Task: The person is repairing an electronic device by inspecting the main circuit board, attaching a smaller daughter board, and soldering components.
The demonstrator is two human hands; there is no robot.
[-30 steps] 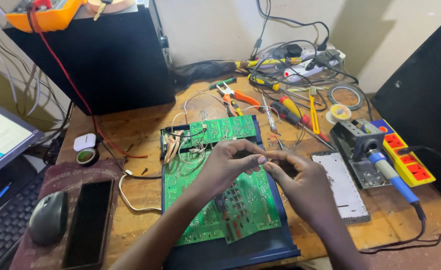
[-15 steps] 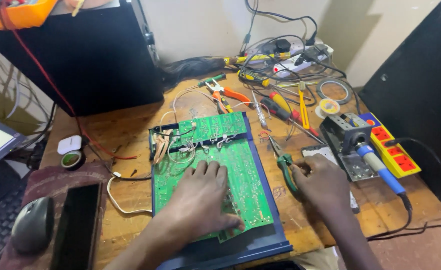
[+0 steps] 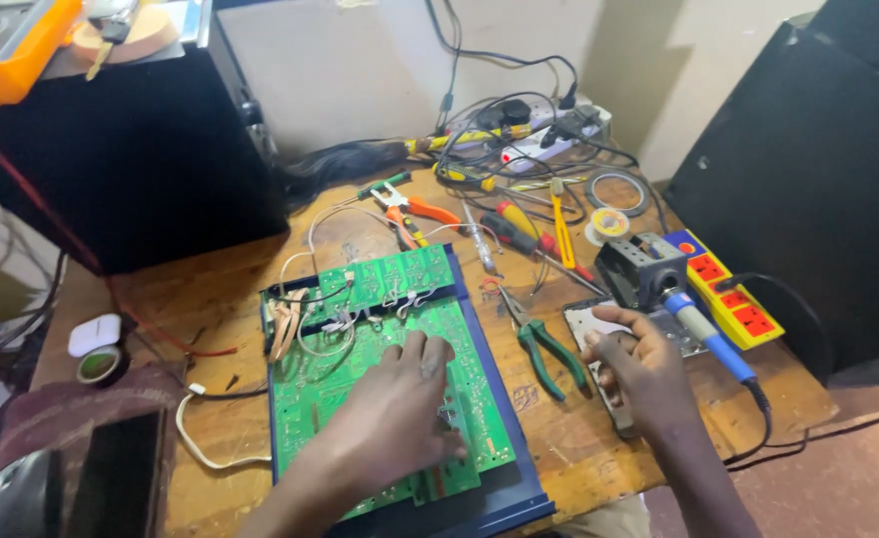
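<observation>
A large green circuit board (image 3: 379, 389) is laid flat on a dark blue tray (image 3: 504, 438) in the middle of the scuffed wooden worktop (image 3: 220, 289). The board's surface is dotted with fine solder points, and a smaller green board (image 3: 389, 279) is joined to its far edge by thin pale wires. The left hand (image 3: 399, 413) is pressed palm down on the big board, fingers spread and gripping nothing; the part of the board beneath it is hidden. The right hand (image 3: 638, 369) is rested on a flat pale grey panel (image 3: 599, 329) just right of the tray, its fingers curled over the panel's edge; whether something small is pinched in them cannot be told from this angle.

Between the tray and the right hand, green-handled pliers (image 3: 544, 344) are laid with the jaws slightly parted. A soldering iron (image 3: 703, 334) with a blue grip is seated in a dark metal stand (image 3: 638, 269), its black cord trailing off the worktop's edge. A yellow power strip (image 3: 733, 294) with red sockets is set just beyond. Screwdrivers, orange-handled cutters (image 3: 414, 214) and a roll of solder (image 3: 609, 224) are scattered at the back among tangled cables. At the left, a black box (image 3: 130, 159) is stood upright, and a computer mouse (image 3: 11, 498) is cut off by the frame's corner.
</observation>
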